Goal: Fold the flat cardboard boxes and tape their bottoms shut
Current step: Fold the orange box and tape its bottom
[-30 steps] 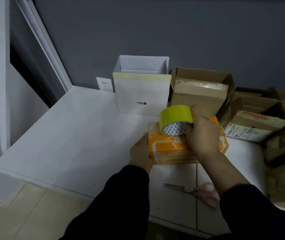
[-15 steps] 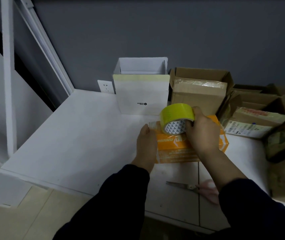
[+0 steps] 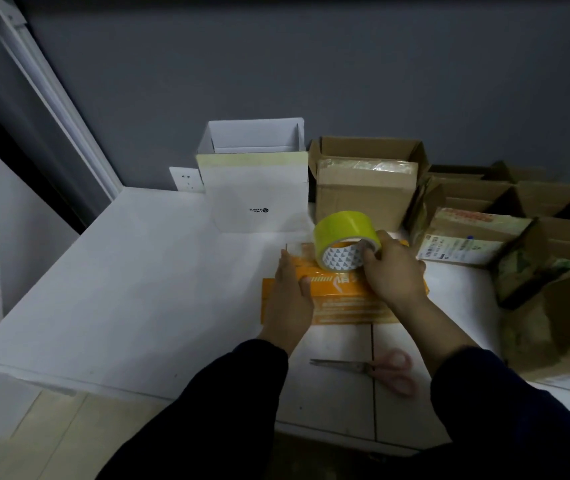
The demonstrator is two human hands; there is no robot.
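Your orange box (image 3: 345,308) lies on the white table (image 3: 131,278), near its front edge and just in front of the two open boxes at the back; its top face is closed, so what it holds cannot be told.

Your left hand (image 3: 290,299) lies over the left end of the orange box; its fingers (image 3: 286,268) are straight and pressed together, flat against that end, with the thumb resting on the top face.

Your right hand (image 3: 396,270) grips the yellow tape roll (image 3: 340,233), the thumb hooked into the patterned core and the other fingers curled round the outer rim; the roll stands on its edge on top of the orange box.

Behind, the white box (image 3: 255,188) stands upright with its top open; only bare white inner walls show, and a yellowish band runs along its front top edge. Touching its right side is a brown box (image 3: 359,199), flaps up, with glossy tape across the front flap; its inside is hidden from you. Further right sit more brown boxes, open and dark inside; one labelled box (image 3: 463,242) leans toward you, with a printed sticker on its face.

Pink-handled scissors (image 3: 377,368) lie flat and closed on the table between your forearms, apart from the orange box.
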